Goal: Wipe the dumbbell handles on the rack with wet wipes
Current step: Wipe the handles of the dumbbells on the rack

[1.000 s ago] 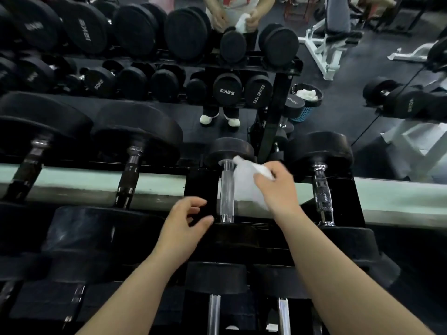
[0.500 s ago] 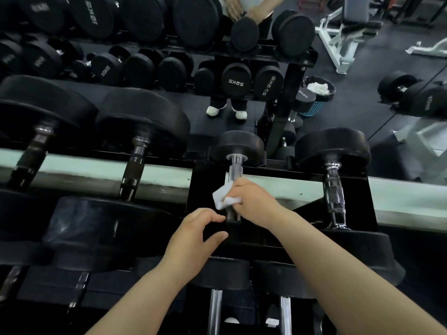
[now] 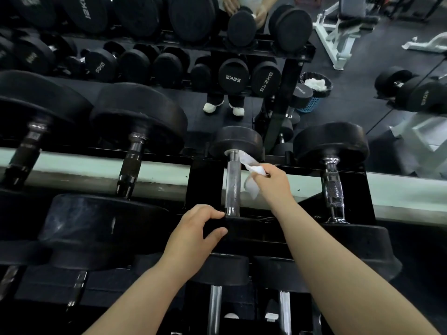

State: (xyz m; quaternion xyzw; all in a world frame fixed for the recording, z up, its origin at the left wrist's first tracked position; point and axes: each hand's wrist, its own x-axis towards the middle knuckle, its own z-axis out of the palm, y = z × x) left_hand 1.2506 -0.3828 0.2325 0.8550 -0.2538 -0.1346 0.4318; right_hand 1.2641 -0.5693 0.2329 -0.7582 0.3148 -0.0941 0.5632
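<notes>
A small dumbbell with a chrome handle (image 3: 233,184) lies across the black rack (image 3: 205,184), its far head (image 3: 235,142) toward the mirror. My right hand (image 3: 273,182) pinches a white wet wipe (image 3: 252,175) just right of that handle, the wipe's upper end touching the handle's far end. My left hand (image 3: 196,228) grips the near head (image 3: 242,232) of the same dumbbell at its left edge, thumb below and fingers on top.
Larger dumbbells lie on the rack to the left (image 3: 130,163) and right (image 3: 332,187). More handles (image 3: 214,310) show on the lower tier. A mirror behind reflects the rack, a person's white shoes (image 3: 223,108) and a blue bin (image 3: 313,93) holding used wipes.
My right hand has pulled the wipe off the near part of the handle, up and to the right. My left hand has settled onto the near head.
</notes>
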